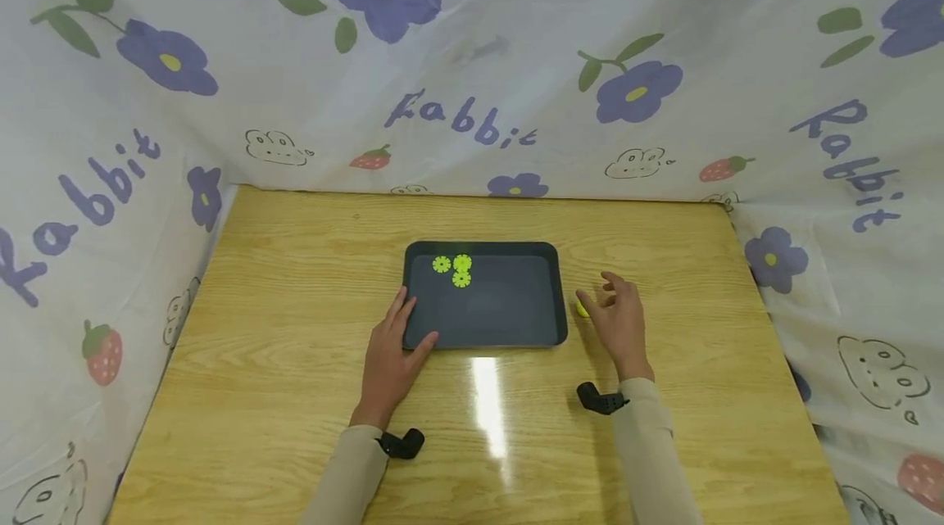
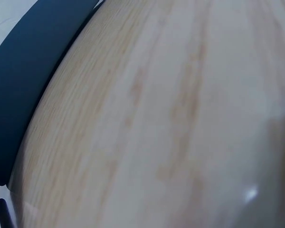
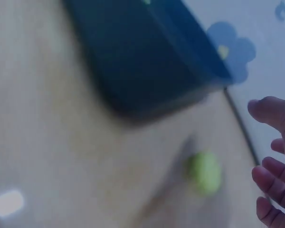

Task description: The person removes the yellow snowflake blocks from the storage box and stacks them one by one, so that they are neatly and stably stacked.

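A dark rectangular tray [image 1: 516, 332] lies in the middle of the wooden table [image 1: 295, 279]. Three small yellow-green gear-shaped discs [image 1: 453, 268] sit in its far left corner. My left hand [image 1: 391, 353] rests flat at the tray's near left corner, thumb on the rim, fingers straight. My right hand [image 1: 619, 316] hovers just right of the tray with relaxed, spread fingers [image 3: 270, 178]. A small yellow-green piece [image 1: 583, 310] lies on the table under its fingertips, blurred in the right wrist view as the same piece [image 3: 205, 172]. The left wrist view shows only the tray edge [image 2: 19, 90] and wood.
A white cloth printed with purple flowers, strawberries and "Rabbit" lettering [image 1: 472, 58] walls the table at the back and both sides. A bright light glare [image 1: 488, 402] lies on the wood in front of the tray. Black wrist camera mounts [image 1: 601, 400] sit on both sleeves.
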